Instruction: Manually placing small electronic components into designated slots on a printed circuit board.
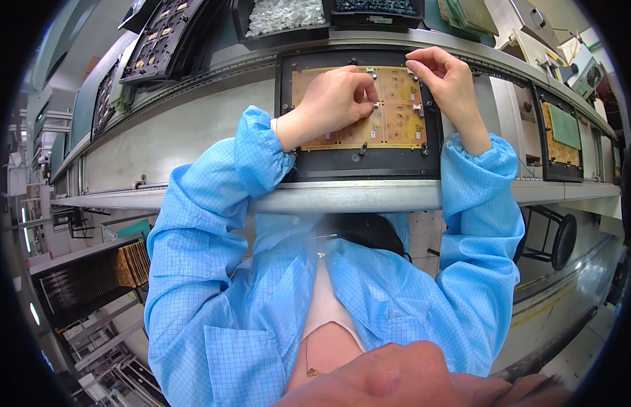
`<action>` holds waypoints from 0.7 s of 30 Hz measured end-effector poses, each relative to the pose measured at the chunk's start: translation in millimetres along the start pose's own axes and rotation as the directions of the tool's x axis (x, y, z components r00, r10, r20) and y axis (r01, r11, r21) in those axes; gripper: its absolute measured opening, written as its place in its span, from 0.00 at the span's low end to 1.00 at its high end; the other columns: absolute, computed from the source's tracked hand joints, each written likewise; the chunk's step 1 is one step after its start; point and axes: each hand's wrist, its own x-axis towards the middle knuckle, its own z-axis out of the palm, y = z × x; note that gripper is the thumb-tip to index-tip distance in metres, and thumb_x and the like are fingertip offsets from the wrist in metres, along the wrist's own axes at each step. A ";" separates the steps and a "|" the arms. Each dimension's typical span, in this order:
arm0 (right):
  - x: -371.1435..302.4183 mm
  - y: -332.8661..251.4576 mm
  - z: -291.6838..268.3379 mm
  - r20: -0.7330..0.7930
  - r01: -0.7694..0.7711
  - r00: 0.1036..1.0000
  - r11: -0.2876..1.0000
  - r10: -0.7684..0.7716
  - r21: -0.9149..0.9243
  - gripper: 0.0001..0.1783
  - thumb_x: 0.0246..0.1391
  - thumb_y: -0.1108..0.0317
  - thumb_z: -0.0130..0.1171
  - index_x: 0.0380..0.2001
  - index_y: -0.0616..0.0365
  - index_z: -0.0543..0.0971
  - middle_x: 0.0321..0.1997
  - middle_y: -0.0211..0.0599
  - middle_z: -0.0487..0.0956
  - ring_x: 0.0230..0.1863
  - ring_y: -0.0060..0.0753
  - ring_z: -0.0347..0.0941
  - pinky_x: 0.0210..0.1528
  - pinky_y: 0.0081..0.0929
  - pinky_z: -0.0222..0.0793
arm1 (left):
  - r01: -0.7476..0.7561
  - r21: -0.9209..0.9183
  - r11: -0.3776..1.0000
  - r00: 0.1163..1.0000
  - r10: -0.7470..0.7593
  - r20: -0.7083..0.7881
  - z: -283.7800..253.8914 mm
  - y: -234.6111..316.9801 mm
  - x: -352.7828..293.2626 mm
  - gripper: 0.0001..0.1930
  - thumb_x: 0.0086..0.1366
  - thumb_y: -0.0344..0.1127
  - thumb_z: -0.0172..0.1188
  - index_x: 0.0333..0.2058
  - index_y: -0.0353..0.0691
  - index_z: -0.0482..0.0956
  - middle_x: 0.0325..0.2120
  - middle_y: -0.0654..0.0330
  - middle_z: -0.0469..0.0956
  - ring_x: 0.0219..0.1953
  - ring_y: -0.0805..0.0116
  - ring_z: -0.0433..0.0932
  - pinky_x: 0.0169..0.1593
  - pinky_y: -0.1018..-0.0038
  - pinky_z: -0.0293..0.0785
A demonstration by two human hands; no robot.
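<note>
A yellow-brown circuit board panel [397,132] lies in a black carrier frame [390,165] in front of me. Over its middle is my left hand [336,98], thumb and fingers pinched at a small white connector [376,105] that touches the board. My right hand [449,80] hovers above the frame's far right corner. Its thumb and forefinger are pressed together, and anything between them is too small to make out. Other small white connectors [418,108] stand on the panel, one by its right side and one near its far edge. My left hand hides part of the board.
Beyond the frame stand a black bin of white parts [286,16] and another of dark parts [375,7]. A metal rail [356,197] runs along the near edge. To the right sits another carrier holding a board and green sheet [565,127]. A black tray [167,34] leans far left.
</note>
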 end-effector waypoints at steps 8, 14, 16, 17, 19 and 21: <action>-3.8 0.5 -1.7 0.031 0.037 0.999 0.999 -0.038 0.018 0.09 0.60 0.70 0.63 0.42 0.62 0.83 0.35 0.28 0.83 0.36 0.16 0.76 0.41 0.15 0.72 | 0.139 -0.112 0.984 0.980 -0.120 0.160 -6.2 3.6 7.1 0.12 0.53 0.40 0.64 0.32 0.37 0.83 0.31 0.48 0.81 0.35 0.48 0.80 0.41 0.60 0.76; -6.2 2.2 -0.6 0.037 0.019 0.999 1.000 -0.020 0.018 0.09 0.60 0.70 0.63 0.42 0.61 0.83 0.34 0.28 0.83 0.36 0.16 0.76 0.41 0.16 0.72 | 0.119 -0.014 0.993 0.979 -0.115 0.166 -8.1 10.0 11.4 0.11 0.53 0.39 0.63 0.31 0.38 0.82 0.27 0.48 0.80 0.31 0.47 0.80 0.38 0.60 0.76; -5.3 1.7 0.7 0.044 0.017 0.999 1.000 -0.018 0.024 0.09 0.60 0.70 0.63 0.41 0.61 0.83 0.34 0.28 0.83 0.36 0.16 0.76 0.41 0.16 0.72 | 0.069 -0.013 0.997 0.983 -0.066 0.174 -6.8 7.6 13.1 0.10 0.54 0.38 0.62 0.31 0.37 0.81 0.27 0.48 0.80 0.31 0.46 0.80 0.37 0.59 0.76; -5.6 0.1 1.2 0.044 0.000 0.999 1.000 -0.001 0.029 0.09 0.60 0.69 0.63 0.41 0.61 0.83 0.34 0.28 0.83 0.36 0.16 0.76 0.40 0.16 0.72 | 0.071 -0.013 0.997 0.983 -0.068 0.172 -7.2 8.3 14.3 0.10 0.54 0.38 0.62 0.31 0.37 0.81 0.27 0.48 0.80 0.31 0.46 0.80 0.37 0.59 0.76; -5.9 -0.7 1.5 0.044 -0.019 0.999 0.999 0.018 0.030 0.09 0.60 0.69 0.63 0.41 0.61 0.83 0.34 0.28 0.83 0.36 0.16 0.76 0.40 0.15 0.72 | 0.055 0.098 0.994 0.974 -0.075 0.214 -7.4 12.7 17.8 0.09 0.55 0.36 0.60 0.30 0.37 0.81 0.28 0.48 0.81 0.32 0.46 0.80 0.37 0.60 0.77; -4.1 0.1 1.8 0.057 -0.035 0.998 0.998 0.032 0.051 0.09 0.60 0.69 0.63 0.41 0.62 0.83 0.34 0.27 0.82 0.36 0.15 0.76 0.40 0.15 0.71 | 0.021 0.183 0.983 0.973 -0.063 0.224 -5.9 14.6 19.9 0.07 0.53 0.34 0.62 0.29 0.38 0.82 0.27 0.52 0.82 0.33 0.51 0.82 0.38 0.60 0.78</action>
